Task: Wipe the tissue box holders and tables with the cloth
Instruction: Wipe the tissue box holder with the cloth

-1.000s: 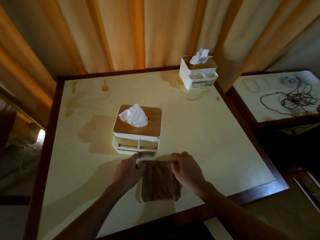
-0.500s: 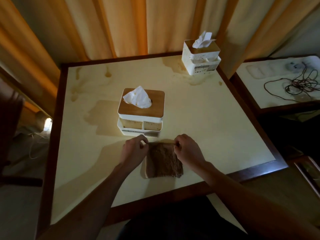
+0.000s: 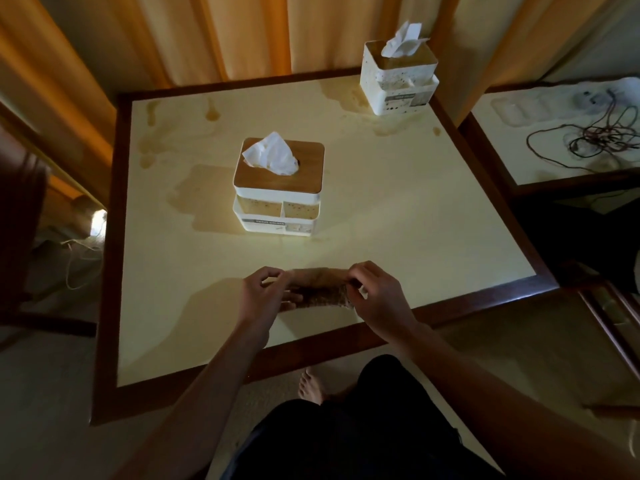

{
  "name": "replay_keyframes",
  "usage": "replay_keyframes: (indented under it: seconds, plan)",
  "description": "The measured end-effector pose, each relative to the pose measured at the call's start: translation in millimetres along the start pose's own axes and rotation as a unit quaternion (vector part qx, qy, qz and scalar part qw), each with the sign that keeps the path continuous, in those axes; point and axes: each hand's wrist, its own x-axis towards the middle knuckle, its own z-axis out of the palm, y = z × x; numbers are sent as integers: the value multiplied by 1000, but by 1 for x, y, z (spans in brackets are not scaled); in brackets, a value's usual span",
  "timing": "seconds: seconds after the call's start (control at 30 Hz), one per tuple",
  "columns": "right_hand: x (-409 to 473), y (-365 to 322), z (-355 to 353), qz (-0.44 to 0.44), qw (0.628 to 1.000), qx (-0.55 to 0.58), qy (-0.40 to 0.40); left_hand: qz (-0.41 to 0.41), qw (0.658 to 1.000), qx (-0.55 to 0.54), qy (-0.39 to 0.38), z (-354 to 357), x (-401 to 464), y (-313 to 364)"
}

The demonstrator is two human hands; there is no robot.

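**Cloth held between both hands at the table's near edge**

Orange curtains [image 3: 214, 32] hang behind a cream table [image 3: 398, 216] with a dark wood border; stains show on its far left part and around the far holder. Light is dim, so small print on the holders cannot be read, and the floor under the table is mostly shadow. A second table [image 3: 540, 133] at right is cut off by the frame edge and carries a tangle of cord [image 3: 602, 136]. A bare foot [image 3: 310, 386] shows below the near edge.

The cloth [image 3: 322, 287] is brown and coarse-textured, bunched or folded into a short band; its far edge looks rolled over, and whether it touches the table or is lifted just off it cannot be told. The ends of it are hidden behind the fingers.

The left hand [image 3: 263, 294] pinches the cloth's left end, thumb and forefinger curled together, other fingers lying under the cloth. The right hand [image 3: 375, 292] grips the right end with curled fingers. The cloth spans the gap between them, near the table's front edge.

The near holder [image 3: 277, 206], white with a wood lid and a tissue poking out, stands at mid-table, well apart from the hands. The far holder [image 3: 398, 81], speckled with dark spots, sits at the back right corner.
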Motion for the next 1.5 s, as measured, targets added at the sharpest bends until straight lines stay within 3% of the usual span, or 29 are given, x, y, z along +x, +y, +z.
replay_keyframes:
  seconds: [0.2,0.4,0.53,0.67,0.83,0.9,1.0,1.07,1.13,1.23,1.33,1.43,1.5]
  plan:
    - [-18,4,0,-28,999,-9,-12,26,999,36,29,2,-6,-11]
    - [-32,8,8,-97,993,-68,-18,42,988,139,43,-6,-5,-32]
    - [-40,10,14,-67,992,-97,-40,68,974,212,37,-9,-7,-38]
    - [-37,1,13,-27,993,-99,-52,144,931,336,7,-8,-7,-32]
    - [-16,-11,7,96,993,-65,-21,120,914,386,-27,-11,5,-24]
    - [-1,-7,3,143,985,-70,-61,95,900,424,-40,-12,12,-14]
    - [10,-5,2,170,962,-111,-180,72,851,514,-86,-10,13,2]
    - [14,-6,4,174,957,-117,-200,82,834,536,-99,-9,14,8]
    - [15,-8,7,184,959,-75,-201,103,844,517,-99,-10,17,6]
    - [14,-18,4,206,955,78,-199,114,897,420,-79,-12,18,4]
    - [11,-33,-7,277,895,301,-178,109,942,312,-52,-11,10,6]
    - [8,-44,-8,382,741,541,-109,63,981,174,-64,-11,7,11]
    - [8,-49,-6,422,641,636,-81,18,994,84,-63,-11,7,17]
